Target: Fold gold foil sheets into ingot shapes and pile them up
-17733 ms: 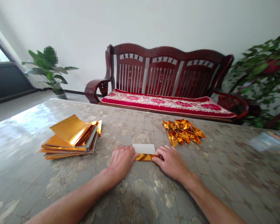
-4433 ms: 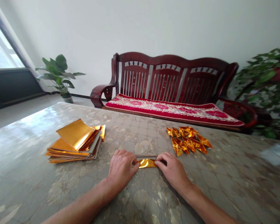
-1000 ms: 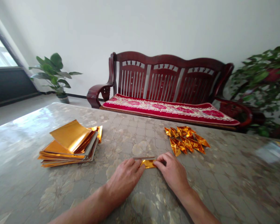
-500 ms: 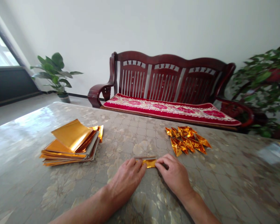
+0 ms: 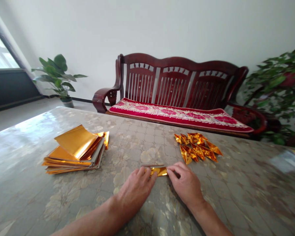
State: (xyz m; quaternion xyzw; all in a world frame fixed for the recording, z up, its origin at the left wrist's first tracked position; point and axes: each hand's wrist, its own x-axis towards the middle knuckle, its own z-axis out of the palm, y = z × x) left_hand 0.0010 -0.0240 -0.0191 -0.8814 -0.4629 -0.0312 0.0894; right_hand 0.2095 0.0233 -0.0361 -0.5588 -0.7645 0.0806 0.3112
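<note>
A partly folded strip of gold foil paper [image 5: 161, 171] lies low on the table in front of me, a grey-brown edge showing along its far side. My left hand [image 5: 139, 183] presses its fingers down on the strip's left part and covers that end. With thumb and forefinger closed, my right hand [image 5: 185, 180] pinches the right end. Several folded gold foil pieces with pointed ends [image 5: 199, 147] sit in rows beyond my right hand. To the left rests a stack of gold foil sheets [image 5: 75, 150], the top one askew.
The patterned table [image 5: 127, 209] carries all the paper. A clear plastic bag [image 5: 286, 161] lies at its right side. Past the far edge stands a dark red wooden bench [image 5: 174, 82] with a red floral seat cover [image 5: 179, 113]. Potted plants [image 5: 60, 77] flank the bench.
My right hand has shifted slightly to the right along with the strip's right end. The left hand's fingers have moved a little to the right on the paper.
</note>
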